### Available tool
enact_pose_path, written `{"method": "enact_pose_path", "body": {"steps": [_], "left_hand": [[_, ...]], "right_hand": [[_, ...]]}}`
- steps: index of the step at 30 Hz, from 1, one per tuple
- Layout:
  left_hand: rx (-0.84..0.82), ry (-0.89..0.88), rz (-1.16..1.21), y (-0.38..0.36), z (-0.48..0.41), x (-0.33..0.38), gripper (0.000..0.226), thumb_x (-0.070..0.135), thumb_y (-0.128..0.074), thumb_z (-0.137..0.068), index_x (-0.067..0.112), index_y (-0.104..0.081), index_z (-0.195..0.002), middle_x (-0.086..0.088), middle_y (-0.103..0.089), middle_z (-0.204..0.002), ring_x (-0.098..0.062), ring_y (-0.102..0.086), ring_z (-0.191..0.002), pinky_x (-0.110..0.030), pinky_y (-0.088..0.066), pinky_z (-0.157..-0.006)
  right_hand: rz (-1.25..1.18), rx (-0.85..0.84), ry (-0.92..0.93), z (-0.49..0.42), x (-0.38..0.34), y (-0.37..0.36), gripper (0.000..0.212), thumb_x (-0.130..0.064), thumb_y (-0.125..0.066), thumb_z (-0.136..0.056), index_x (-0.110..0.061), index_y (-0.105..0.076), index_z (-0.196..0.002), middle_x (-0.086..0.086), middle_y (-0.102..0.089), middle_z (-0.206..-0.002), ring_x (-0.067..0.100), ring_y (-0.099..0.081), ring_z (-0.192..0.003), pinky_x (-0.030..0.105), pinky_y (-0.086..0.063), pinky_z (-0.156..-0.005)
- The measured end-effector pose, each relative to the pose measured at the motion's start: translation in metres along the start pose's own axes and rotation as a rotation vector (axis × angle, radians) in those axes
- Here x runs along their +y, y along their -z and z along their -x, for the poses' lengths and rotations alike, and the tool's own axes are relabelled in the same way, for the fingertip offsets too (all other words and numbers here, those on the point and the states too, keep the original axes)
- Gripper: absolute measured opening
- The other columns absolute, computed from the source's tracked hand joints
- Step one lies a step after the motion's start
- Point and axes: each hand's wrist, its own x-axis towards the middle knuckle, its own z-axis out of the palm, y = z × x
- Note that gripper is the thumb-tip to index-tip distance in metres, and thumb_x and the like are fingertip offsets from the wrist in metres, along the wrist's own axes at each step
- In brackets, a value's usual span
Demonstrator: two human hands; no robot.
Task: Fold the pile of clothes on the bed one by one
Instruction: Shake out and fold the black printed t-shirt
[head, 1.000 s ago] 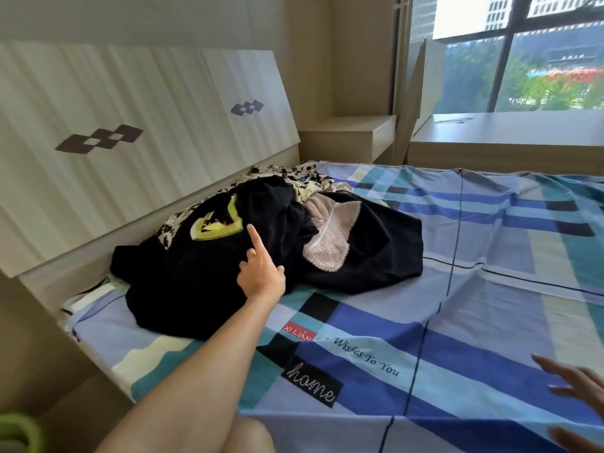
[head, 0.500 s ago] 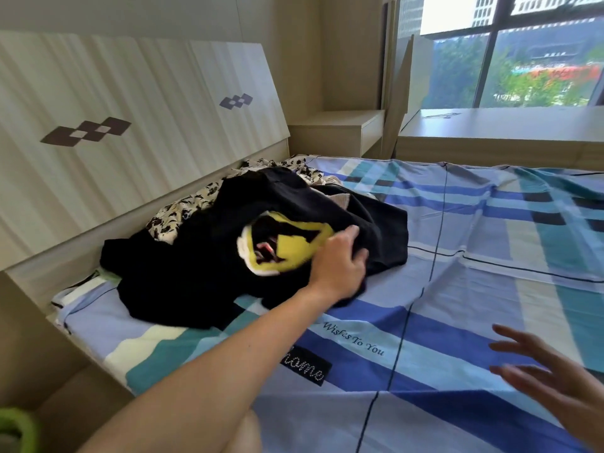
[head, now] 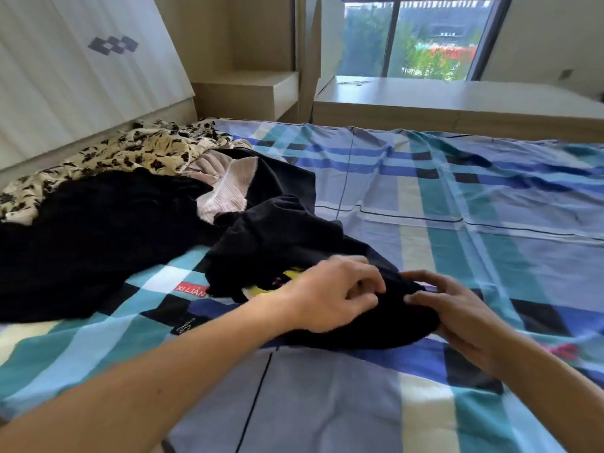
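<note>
A black shirt with a yellow print [head: 281, 250] lies crumpled on the middle of the bed, pulled away from the pile. My left hand [head: 330, 295] grips its near edge with curled fingers. My right hand [head: 457, 308] holds the same fabric from the right, thumb on top. The pile sits at the left by the headboard: a black garment [head: 98, 233], a cream garment with black flowers [head: 130, 155] and a pale pink ribbed piece [head: 225, 188].
The blue, teal and cream checked bedsheet [head: 474, 240] spreads wide to the right and front. A wooden headboard [head: 81, 76] runs along the left. A low shelf [head: 248, 89] and a window ledge [head: 457, 99] stand behind the bed.
My left hand dragged the black shirt off the pile toward me. My right hand came in from the right and took hold of it too. The view tilted down.
</note>
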Motion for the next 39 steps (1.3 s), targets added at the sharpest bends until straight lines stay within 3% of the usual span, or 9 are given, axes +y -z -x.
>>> {"method": "enact_pose_path", "body": {"steps": [3,6,9,15,18,23,28,34,39], "left_hand": [[0.125,0.145,-0.177,0.021,-0.003,-0.037,0.038,0.029,-0.069,-0.087,0.026,-0.063,-0.125,0.008,-0.057,-0.117,-0.01,-0.054,-0.109,-0.035,-0.045,-0.1],[-0.065,0.332,-0.507,0.03,0.001,-0.071,0.077,0.047,-0.071,-0.081,0.03,-0.039,-0.149,0.002,-0.039,-0.145,-0.022,-0.036,-0.136,-0.043,-0.031,-0.112],[-0.009,0.335,-0.59,0.018,-0.006,-0.08,0.063,0.031,-0.068,-0.085,0.031,-0.046,-0.144,0.003,-0.041,-0.148,-0.022,-0.04,-0.137,-0.043,-0.033,-0.111],[0.296,0.289,0.196,0.039,-0.033,-0.047,0.025,0.002,-0.054,-0.088,0.023,-0.066,-0.083,0.001,-0.072,-0.085,-0.017,-0.068,-0.083,-0.034,-0.051,-0.078],[0.295,0.267,0.771,0.06,-0.039,-0.02,0.021,0.013,-0.057,-0.091,0.016,-0.077,-0.085,-0.004,-0.077,-0.089,-0.016,-0.072,-0.08,-0.022,-0.055,-0.07],[0.074,0.57,0.843,0.05,-0.032,-0.023,0.026,0.035,-0.059,-0.096,0.019,-0.079,-0.095,-0.01,-0.078,-0.101,-0.026,-0.075,-0.089,-0.031,-0.06,-0.074],[0.035,0.808,0.813,0.027,-0.026,-0.024,0.034,0.046,-0.058,-0.096,0.017,-0.076,-0.094,-0.008,-0.079,-0.09,-0.019,-0.075,-0.069,-0.026,-0.059,-0.059],[-0.111,0.876,0.88,0.02,-0.028,-0.025,0.045,0.062,-0.061,-0.085,0.025,-0.082,-0.07,-0.008,-0.079,-0.094,-0.022,-0.075,-0.073,-0.029,-0.058,-0.067],[-0.138,0.768,0.986,0.022,-0.028,-0.027,0.038,0.056,-0.071,-0.067,0.021,-0.082,-0.075,-0.007,-0.078,-0.097,-0.023,-0.072,-0.081,-0.035,-0.057,-0.086]], "right_hand": [[-0.022,0.059,0.057,0.0,-0.016,0.009,0.033,0.009,-0.055,-0.088,-0.014,-0.076,-0.1,0.01,-0.071,-0.08,0.012,-0.063,-0.058,0.018,-0.049,-0.05],[-0.03,0.064,0.114,0.004,-0.031,0.024,0.033,-0.001,-0.056,-0.089,-0.024,-0.078,-0.097,0.003,-0.071,-0.082,0.009,-0.063,-0.06,0.016,-0.049,-0.049],[0.001,0.034,0.14,0.012,-0.041,0.036,0.023,-0.009,-0.06,-0.091,-0.024,-0.076,-0.1,0.005,-0.069,-0.082,0.012,-0.063,-0.06,0.019,-0.05,-0.048],[-0.046,0.24,0.24,0.022,-0.061,0.067,0.032,-0.025,-0.08,-0.064,-0.023,-0.073,-0.095,0.005,-0.074,-0.08,0.014,-0.07,-0.062,0.022,-0.057,-0.055],[-0.056,0.455,0.33,0.024,-0.066,0.092,0.037,-0.026,-0.085,-0.062,-0.026,-0.071,-0.096,0.002,-0.075,-0.085,0.013,-0.072,-0.066,0.021,-0.057,-0.058],[0.264,0.66,0.298,0.008,-0.041,0.116,0.046,-0.018,-0.08,-0.084,-0.026,-0.059,-0.123,0.013,-0.068,-0.104,0.01,-0.07,-0.071,0.018,-0.055,-0.055],[0.754,0.635,0.373,0.004,-0.022,0.086,0.055,-0.039,-0.076,-0.084,-0.026,-0.052,-0.131,0.006,-0.054,-0.125,0.018,-0.058,-0.112,0.03,-0.044,-0.088],[0.966,-0.012,0.374,0.02,-0.011,0.012,0.084,-0.085,-0.064,-0.064,-0.037,-0.053,-0.132,-0.023,-0.051,-0.121,-0.002,-0.054,-0.113,0.02,-0.044,-0.092],[1.131,0.112,0.368,0.013,-0.001,-0.008,0.026,-0.026,-0.068,-0.074,-0.029,-0.055,-0.096,-0.012,-0.056,-0.097,0.022,-0.062,-0.093,0.042,-0.052,-0.077]]}}
